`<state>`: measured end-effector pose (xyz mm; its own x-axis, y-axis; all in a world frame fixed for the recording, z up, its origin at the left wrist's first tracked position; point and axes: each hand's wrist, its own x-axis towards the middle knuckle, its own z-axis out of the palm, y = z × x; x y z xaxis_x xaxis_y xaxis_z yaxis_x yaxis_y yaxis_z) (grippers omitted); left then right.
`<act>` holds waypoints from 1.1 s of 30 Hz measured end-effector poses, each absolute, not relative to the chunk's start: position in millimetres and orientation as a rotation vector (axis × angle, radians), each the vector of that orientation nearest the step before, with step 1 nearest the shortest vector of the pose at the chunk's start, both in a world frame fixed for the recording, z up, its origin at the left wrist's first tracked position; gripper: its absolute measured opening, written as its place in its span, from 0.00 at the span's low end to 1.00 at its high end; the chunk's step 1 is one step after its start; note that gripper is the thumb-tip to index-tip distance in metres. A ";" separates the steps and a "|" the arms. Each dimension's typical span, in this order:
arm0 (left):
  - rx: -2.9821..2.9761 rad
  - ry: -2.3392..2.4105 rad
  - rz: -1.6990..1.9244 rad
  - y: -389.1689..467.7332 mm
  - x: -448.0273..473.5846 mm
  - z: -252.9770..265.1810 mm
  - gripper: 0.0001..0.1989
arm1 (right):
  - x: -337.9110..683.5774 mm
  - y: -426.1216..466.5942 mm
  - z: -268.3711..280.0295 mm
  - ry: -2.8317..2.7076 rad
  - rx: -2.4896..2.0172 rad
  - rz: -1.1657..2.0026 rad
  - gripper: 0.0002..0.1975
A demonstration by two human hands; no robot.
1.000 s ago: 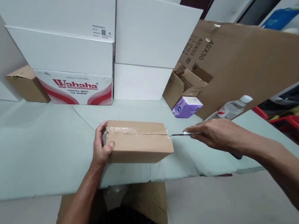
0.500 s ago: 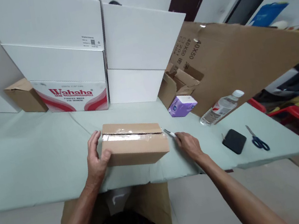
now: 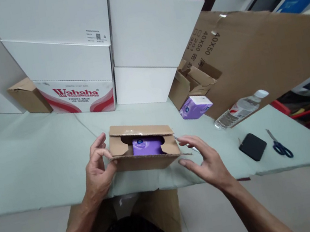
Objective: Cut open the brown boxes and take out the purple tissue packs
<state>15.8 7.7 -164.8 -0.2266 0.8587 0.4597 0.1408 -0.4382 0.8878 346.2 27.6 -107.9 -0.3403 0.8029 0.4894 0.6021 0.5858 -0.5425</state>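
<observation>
A brown cardboard box [image 3: 145, 165] lies in front of me with its long top flaps parted. Inside, between the notched end flaps, a purple tissue pack [image 3: 148, 146] shows. My left hand [image 3: 99, 172] has its thumb and index finger closed on the near left edge of the box, other fingers raised. At the right end, my right hand [image 3: 204, 159] is open, thumb and fingers apart beside the box. Partly hidden behind its fingers is a thin white-handled knife [image 3: 194, 149], apparently lying on the table.
White cartons [image 3: 79, 95] and a small brown box [image 3: 30, 97] stand along the back. Right of them are an opened carton [image 3: 180, 87], another purple tissue pack [image 3: 195, 107], and a water bottle [image 3: 240, 109]. A black square case [image 3: 253, 147] and scissors [image 3: 280, 146] lie at right.
The taped top of the box has come open, exposing the purple pack. My right hand has let go of the knife and opened; my left thumb and index finger have closed on the box edge.
</observation>
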 end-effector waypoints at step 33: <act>1.913 1.430 1.204 5.8 -3.5 -137.8 0.05 | 281.2 90.6 -67.5 -2.704 -1.590 -0.288 0.31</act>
